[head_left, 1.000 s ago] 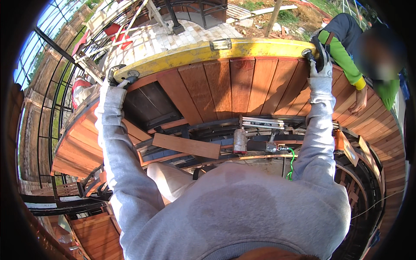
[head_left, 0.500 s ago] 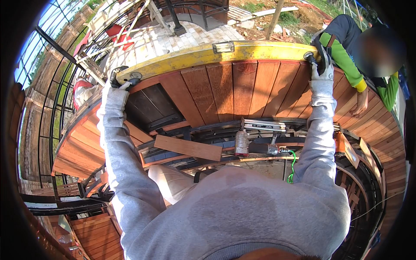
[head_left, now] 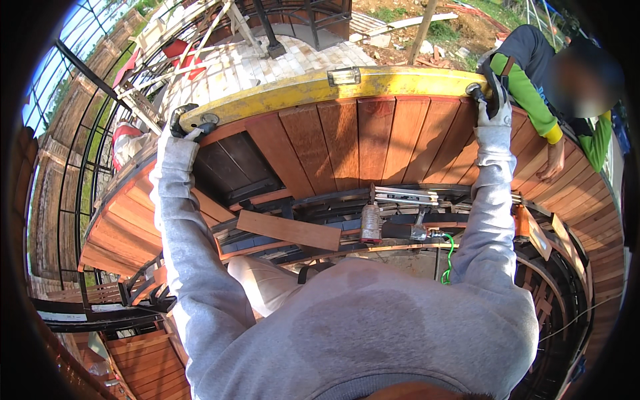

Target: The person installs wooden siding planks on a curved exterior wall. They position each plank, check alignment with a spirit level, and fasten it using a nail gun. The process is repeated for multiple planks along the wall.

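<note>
A long yellow spirit level (head_left: 280,93) lies across the far edge of a curved row of reddish wooden boards (head_left: 339,143). My gloved left hand (head_left: 187,124) is closed around its left end, and my gloved right hand (head_left: 492,105) grips the right end. Both arms are stretched out far apart in grey sleeves. Beneath the level, near my left forearm, a gap between the boards shows a dark panel (head_left: 230,163). A loose short plank (head_left: 289,229) rests on the black frame closer to me.
A pneumatic nail gun (head_left: 417,229) with a green hose (head_left: 448,260) and a plastic bottle (head_left: 371,223) sit on the inner ledge. At right, a co-worker in green sleeves (head_left: 530,97) leans beside the boards. Black metal railing (head_left: 87,153) stands at left.
The view has shifted very slightly. Both hands keep their hold on the spirit level, which stays in nearly the same place.
</note>
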Motion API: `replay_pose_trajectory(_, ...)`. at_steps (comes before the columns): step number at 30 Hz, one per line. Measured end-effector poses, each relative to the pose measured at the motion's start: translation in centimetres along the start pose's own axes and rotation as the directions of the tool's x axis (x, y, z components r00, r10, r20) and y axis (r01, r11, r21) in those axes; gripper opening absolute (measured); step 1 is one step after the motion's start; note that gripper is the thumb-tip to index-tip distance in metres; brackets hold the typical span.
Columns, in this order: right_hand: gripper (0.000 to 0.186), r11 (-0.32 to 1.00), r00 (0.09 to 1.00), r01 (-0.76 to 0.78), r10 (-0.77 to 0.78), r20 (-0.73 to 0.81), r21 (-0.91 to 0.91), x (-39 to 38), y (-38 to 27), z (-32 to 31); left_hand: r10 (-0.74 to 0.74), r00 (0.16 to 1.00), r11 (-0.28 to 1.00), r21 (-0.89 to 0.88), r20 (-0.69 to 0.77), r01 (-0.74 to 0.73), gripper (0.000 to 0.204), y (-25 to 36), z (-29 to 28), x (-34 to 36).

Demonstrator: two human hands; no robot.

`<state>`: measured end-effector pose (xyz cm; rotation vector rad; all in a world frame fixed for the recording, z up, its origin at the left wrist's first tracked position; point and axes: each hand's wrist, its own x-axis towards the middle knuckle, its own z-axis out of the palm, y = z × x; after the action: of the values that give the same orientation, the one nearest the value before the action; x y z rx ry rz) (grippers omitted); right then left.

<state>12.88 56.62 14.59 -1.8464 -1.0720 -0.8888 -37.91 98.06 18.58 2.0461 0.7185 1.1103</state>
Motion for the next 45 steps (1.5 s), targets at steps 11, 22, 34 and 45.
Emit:
replay_pose_trajectory(11,0.058,1.0,1.0,0.011,-0.011,0.005,0.012,-0.1,-0.1,-0.3,-0.048,0.999,0.996,-0.081,0.003,0.048,0.053,0.6,0.6,-0.3)
replay_pose_trajectory(22,0.064,0.967,0.999,-0.016,0.004,0.048,0.254,1.3,0.2,-0.6,-0.012,0.996,0.913,0.404,-0.091,0.048,0.05,0.4,-0.6,0.3)
replay_pose_trajectory(34,0.061,0.926,0.974,-0.208,0.167,0.153,0.314,0.2,0.5,-2.5,0.058,0.998,0.924,0.381,-0.021,-0.045,0.047,1.5,-0.5,-1.1)
replay_pose_trajectory(45,0.065,0.826,0.972,-0.197,0.095,0.214,0.529,-0.1,0.1,-3.2,0.079,0.997,0.92,0.384,-0.009,-0.07,0.05,-0.7,-1.3,-0.9)
